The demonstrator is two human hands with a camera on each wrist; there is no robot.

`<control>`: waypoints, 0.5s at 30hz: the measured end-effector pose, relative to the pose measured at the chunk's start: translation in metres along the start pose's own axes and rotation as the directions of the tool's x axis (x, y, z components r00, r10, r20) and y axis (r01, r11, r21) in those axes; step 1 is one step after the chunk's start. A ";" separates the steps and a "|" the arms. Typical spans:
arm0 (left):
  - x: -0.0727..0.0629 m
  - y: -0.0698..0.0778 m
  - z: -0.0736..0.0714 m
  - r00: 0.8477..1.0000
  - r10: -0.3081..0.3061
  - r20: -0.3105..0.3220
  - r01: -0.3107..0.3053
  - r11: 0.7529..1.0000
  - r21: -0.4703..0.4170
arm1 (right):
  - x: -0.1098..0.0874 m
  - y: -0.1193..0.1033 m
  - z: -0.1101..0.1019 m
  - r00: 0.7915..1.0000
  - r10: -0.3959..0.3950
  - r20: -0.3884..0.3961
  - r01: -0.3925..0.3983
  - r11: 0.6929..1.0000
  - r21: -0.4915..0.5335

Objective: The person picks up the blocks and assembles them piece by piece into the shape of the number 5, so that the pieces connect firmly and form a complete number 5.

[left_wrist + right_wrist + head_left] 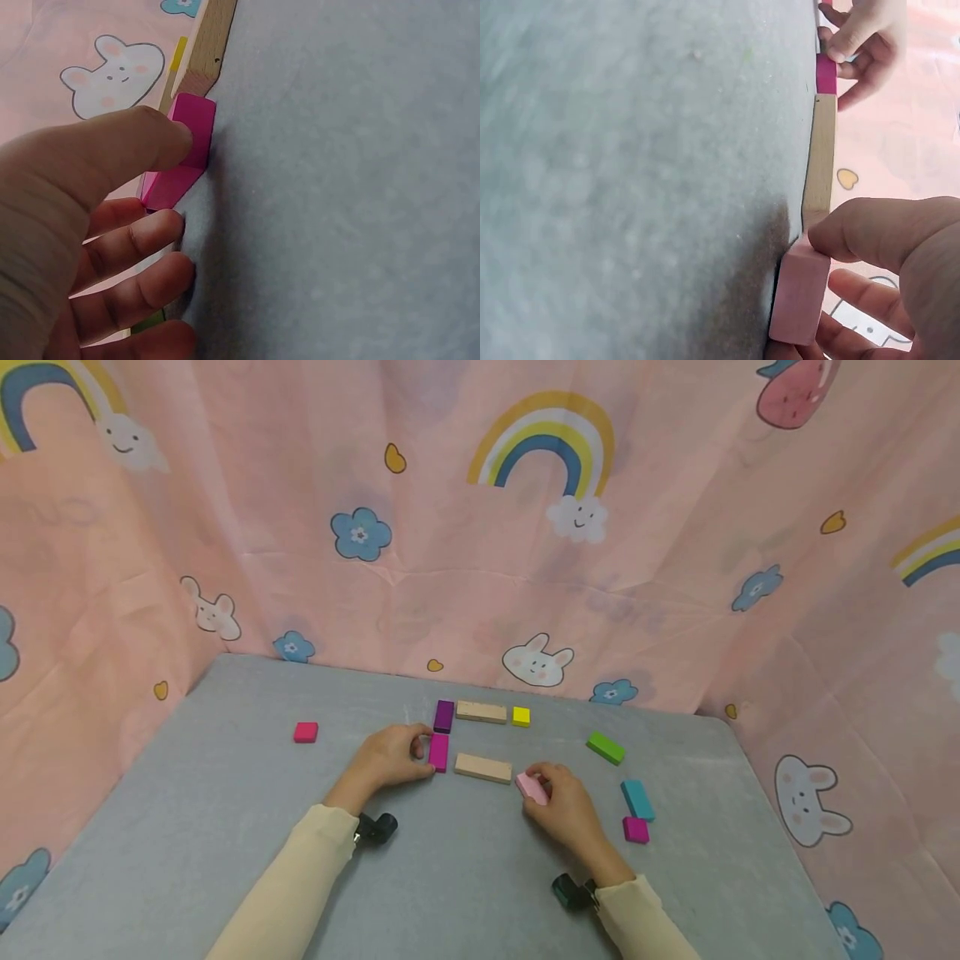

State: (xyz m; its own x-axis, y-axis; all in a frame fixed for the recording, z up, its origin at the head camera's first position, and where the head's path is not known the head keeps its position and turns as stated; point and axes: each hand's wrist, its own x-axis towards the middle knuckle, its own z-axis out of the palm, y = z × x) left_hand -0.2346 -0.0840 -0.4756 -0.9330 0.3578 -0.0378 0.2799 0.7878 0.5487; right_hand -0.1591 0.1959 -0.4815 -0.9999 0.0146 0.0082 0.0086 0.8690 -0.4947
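Observation:
My left hand (392, 755) has its thumb on the near end of a magenta block (439, 753) and its index finger at the far end. That block lies right in front of a purple block (444, 717). In the left wrist view the thumb presses against the magenta block (199, 135), with the other fingers curled behind it. My right hand (567, 807) pinches a light pink block (529, 788) between thumb and fingers, close to the right end of the nearer wooden block (483, 768). The pink block (800, 296) appears slightly angled to the wooden one.
A second wooden block (482, 712) and a yellow block (521, 717) lie farther back. To the right are green (606, 748), blue (637, 800) and small magenta (636, 830) blocks. A red-pink block (306, 732) sits at left. A patterned curtain (450, 568) borders the grey table (465, 885).

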 end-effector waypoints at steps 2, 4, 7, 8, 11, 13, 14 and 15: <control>0.000 0.000 0.000 1.000 -0.003 0.003 0.003 1.000 -0.001 | 0.001 0.001 -0.001 1.000 -0.006 0.014 0.006 1.000 0.002; 0.000 0.000 0.000 1.000 -0.002 0.004 0.002 1.000 0.000 | 0.002 0.003 -0.002 0.999 -0.022 0.039 0.022 1.000 0.001; 0.001 -0.001 0.000 1.000 0.003 0.003 -0.003 1.000 0.002 | 0.002 0.006 -0.006 0.993 -0.051 0.108 0.051 0.999 0.001; 0.001 -0.001 0.001 1.000 0.005 0.001 -0.005 1.000 0.003 | 0.003 0.008 -0.008 0.989 -0.062 0.136 0.061 0.998 0.007; 0.001 -0.002 0.001 1.000 0.008 -0.002 -0.008 1.000 0.005 | 0.004 0.011 -0.013 0.973 -0.083 0.215 0.079 0.997 0.027; 0.001 -0.002 0.001 1.000 0.009 -0.003 -0.009 1.000 0.005 | 0.005 0.013 -0.015 0.965 -0.095 0.246 0.086 0.995 0.046; 0.001 -0.002 0.001 1.000 0.010 -0.004 -0.010 1.000 0.005 | 0.005 0.014 -0.016 0.962 -0.099 0.256 0.089 0.995 0.052; 0.001 -0.002 0.001 1.000 0.011 -0.004 -0.011 1.000 0.005 | 0.006 0.015 -0.016 0.960 -0.104 0.260 0.092 0.994 0.056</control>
State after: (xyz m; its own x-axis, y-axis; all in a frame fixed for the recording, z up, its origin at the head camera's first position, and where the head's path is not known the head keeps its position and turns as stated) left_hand -0.2363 -0.0846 -0.4779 -0.9308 0.3644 -0.0287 0.2910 0.7862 0.5453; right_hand -0.1646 0.2171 -0.4747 -0.9646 -0.2046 -0.1663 -0.0845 0.8375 -0.5398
